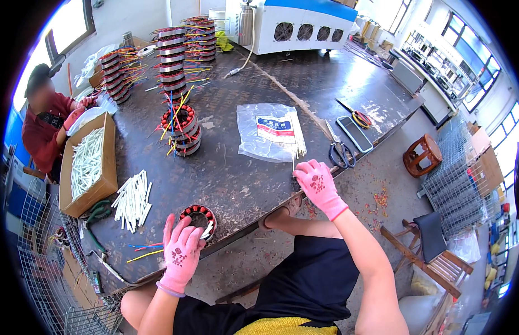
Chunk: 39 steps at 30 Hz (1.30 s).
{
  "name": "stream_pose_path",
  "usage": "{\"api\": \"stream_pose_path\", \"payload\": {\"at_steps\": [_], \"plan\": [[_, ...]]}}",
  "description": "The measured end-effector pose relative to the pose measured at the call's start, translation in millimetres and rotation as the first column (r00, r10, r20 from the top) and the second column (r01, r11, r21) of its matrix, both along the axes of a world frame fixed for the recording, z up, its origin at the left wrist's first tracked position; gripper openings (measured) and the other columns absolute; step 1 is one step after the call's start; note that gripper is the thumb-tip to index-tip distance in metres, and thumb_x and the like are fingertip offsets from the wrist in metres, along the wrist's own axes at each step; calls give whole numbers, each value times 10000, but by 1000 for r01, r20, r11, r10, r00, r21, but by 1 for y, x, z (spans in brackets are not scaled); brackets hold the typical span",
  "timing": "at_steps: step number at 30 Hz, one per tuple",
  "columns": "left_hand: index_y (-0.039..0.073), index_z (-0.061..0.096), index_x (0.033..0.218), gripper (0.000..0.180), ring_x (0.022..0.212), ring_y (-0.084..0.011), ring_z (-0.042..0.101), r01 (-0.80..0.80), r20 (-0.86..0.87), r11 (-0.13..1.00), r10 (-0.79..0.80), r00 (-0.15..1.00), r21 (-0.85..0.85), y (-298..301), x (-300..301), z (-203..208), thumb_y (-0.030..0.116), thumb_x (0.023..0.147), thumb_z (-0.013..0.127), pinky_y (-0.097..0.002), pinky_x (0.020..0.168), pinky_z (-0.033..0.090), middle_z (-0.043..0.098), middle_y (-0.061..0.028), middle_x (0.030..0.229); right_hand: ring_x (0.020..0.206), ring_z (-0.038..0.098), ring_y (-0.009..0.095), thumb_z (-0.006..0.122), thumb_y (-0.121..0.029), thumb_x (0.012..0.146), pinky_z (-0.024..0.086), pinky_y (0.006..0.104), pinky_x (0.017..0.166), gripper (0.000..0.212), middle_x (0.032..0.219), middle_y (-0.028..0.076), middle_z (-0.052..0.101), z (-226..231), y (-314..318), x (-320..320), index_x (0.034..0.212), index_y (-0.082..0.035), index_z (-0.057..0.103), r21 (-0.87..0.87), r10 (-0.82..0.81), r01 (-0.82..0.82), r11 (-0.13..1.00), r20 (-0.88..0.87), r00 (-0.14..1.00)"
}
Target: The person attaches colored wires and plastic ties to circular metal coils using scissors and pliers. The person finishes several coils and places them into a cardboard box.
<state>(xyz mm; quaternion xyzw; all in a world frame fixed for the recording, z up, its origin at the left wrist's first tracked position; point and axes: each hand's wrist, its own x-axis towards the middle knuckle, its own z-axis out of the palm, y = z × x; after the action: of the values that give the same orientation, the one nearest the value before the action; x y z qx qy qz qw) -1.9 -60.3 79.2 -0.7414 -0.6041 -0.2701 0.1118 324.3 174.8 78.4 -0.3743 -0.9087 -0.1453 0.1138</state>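
Note:
My left hand [182,251], in a pink glove, curls against the near left side of a small wound stator [199,213] with red coils around its ring. A short white piece [207,230] shows at the stator's near right rim, beside my thumb. My right hand [320,187], also gloved in pink, is pinched at the table's front edge. A thin white cable tie [293,165] shows at its fingertips, mostly hidden by them. Just beyond lies a clear plastic bag [251,146], with white cable tie ends [301,146] sticking out on its right.
White tubes [133,201] lie beside a cardboard box [106,187] of more. Stacked stators [172,67] with coloured wires stand behind. Scissors [341,152], a phone [354,134] and pliers [359,117] lie right of the bag. A co-worker [44,125] sits at far left.

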Motion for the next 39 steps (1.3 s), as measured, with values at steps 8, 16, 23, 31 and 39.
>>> {"api": "stream_pose_path", "payload": {"at_steps": [8,16,23,31,39], "plan": [[79,598,1032,380,1129,-306,599,15,23,1000,-15,1000,27,5,3,0,48,679,736,-588,1110,352,635,-57,971,1222,505,258,662,-523,805,422,422,995,625,1344,49,553,14,-6,14,1234,-72,612,-99,191,-194,976,-44,981],[91,618,1018,378,1144,-289,590,1,57,1000,-1,998,-2,0,-3,-1,69,666,752,-566,1119,352,637,-61,971,1066,588,247,722,-164,730,482,420,898,352,1181,13,645,-10,-30,13,1077,-135,666,1,287,-292,957,-180,941],[108,635,1052,369,1172,-265,577,14,89,999,-11,996,-30,0,-3,0,102,694,727,-545,1144,330,632,-38,984,885,666,258,755,-60,731,535,381,745,222,1039,48,699,25,-66,-3,921,-97,647,-21,286,-335,942,-473,834],[105,646,1025,345,1187,-242,570,3,59,1000,-1,998,-31,0,-4,1,133,697,751,-511,1146,348,630,-31,991,721,677,204,773,53,755,538,272,626,175,913,127,714,80,-167,-55,823,-31,635,-370,9,-723,583,-887,461],[105,648,1015,329,1170,-240,582,14,72,1000,-13,997,-21,3,-2,2,139,704,749,-507,1147,349,637,-28,975,760,654,134,715,89,812,527,250,676,153,957,125,713,57,-196,-72,900,-6,634,-457,-268,-772,441,-888,373]]}}
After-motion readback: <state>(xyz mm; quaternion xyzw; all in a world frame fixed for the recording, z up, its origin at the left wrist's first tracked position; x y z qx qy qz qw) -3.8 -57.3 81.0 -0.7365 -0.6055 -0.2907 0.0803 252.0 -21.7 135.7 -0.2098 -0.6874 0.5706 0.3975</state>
